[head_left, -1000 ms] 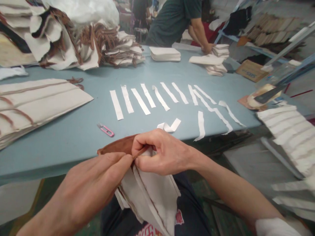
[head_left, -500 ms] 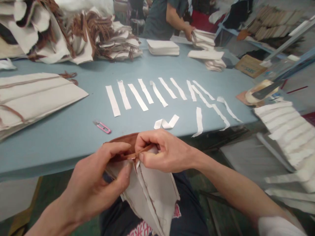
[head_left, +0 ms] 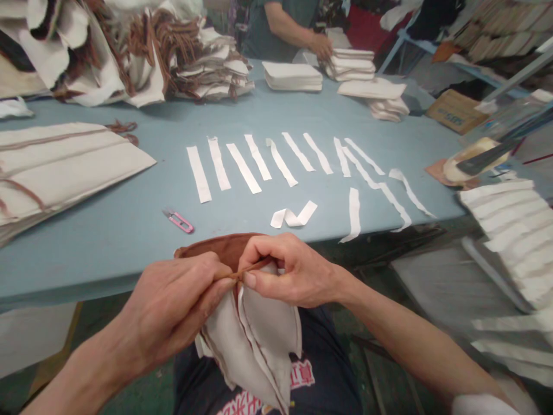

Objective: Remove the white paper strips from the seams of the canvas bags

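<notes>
Both my hands hold one cream fabric piece [head_left: 254, 340] with a brown suede edge [head_left: 216, 252], at the table's near edge over my lap. My left hand [head_left: 175, 305] pinches the brown trim from the left. My right hand [head_left: 287, 271] pinches the same thin brown strip from the right, fingertips almost touching the left ones. The cream layers hang down between my wrists. A pink thread snipper [head_left: 178, 220] lies on the blue table [head_left: 108, 242] just beyond my left hand.
Several white tape strips [head_left: 259, 164] lie in a row mid-table, a crumpled one [head_left: 294, 217] nearer. Flat cream panels [head_left: 60, 173] lie left, heaped pieces [head_left: 129, 52] at the back. A person [head_left: 285, 23] handles stacks [head_left: 349, 63] at the far edge. White bundles [head_left: 510, 230] are at right.
My left fingers closed back onto the brown trim beside my right fingertips. The hanging cream layers shifted a little. The person at the far side moved a hand onto the stacks.
</notes>
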`<action>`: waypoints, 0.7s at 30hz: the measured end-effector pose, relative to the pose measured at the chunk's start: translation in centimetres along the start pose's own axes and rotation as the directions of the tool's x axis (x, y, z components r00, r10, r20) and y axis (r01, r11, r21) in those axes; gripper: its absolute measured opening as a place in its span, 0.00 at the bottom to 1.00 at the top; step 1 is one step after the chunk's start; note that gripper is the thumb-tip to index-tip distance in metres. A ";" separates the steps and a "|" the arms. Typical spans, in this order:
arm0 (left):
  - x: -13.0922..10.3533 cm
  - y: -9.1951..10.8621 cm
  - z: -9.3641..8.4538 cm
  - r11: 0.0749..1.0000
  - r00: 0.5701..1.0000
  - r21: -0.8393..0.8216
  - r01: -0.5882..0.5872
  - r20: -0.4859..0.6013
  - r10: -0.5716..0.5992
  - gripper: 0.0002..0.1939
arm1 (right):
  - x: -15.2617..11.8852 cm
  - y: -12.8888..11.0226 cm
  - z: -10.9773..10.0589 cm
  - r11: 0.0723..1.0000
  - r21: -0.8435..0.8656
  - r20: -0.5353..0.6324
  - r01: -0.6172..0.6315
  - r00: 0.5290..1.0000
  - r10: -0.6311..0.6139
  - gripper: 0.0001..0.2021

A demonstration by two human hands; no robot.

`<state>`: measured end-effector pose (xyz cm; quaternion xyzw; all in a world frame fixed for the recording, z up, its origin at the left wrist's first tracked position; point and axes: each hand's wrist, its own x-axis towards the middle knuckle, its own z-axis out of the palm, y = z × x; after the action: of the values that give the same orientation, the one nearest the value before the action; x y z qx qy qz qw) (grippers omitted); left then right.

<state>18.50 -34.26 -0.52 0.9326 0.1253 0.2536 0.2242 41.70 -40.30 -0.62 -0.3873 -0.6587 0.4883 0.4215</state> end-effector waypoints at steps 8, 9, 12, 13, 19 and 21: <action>0.7 1.2 -0.3 0.961 0.981 -0.212 0.179 0.112 -0.158 0.13 | -1.1 -0.3 -1.7 1.000 0.024 0.089 0.014 0.996 -0.016 0.06; 0.7 1.1 -0.2 0.970 0.986 -0.186 0.153 0.100 -0.137 0.12 | -1.2 -0.7 -2.0 1.000 0.007 0.108 -0.005 0.994 0.005 0.06; 0.9 1.0 0.1 0.986 0.993 -0.140 0.095 0.076 -0.085 0.10 | -0.9 -1.6 -2.6 0.998 -0.003 0.164 -0.069 0.984 0.069 0.08; 1.1 1.1 0.2 0.986 0.993 -0.131 0.099 0.075 -0.090 0.10 | -0.6 -1.9 -2.6 0.997 -0.006 0.167 -0.077 0.983 0.077 0.12; 2.3 1.2 -1.4 0.909 0.966 -0.326 0.260 0.101 -0.240 0.22 | -0.1 -3.2 -1.2 0.990 0.134 0.166 -0.042 0.986 0.020 0.23; 2.5 0.9 -2.4 0.857 0.945 -0.399 0.327 0.137 -0.298 0.28 | -0.8 -3.6 -1.2 0.992 0.120 0.124 -0.042 0.992 0.027 0.22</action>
<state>19.38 -33.35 2.82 0.8387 0.2100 0.2017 0.4601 42.77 -41.43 2.93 -0.3415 -0.6453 0.5577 0.3948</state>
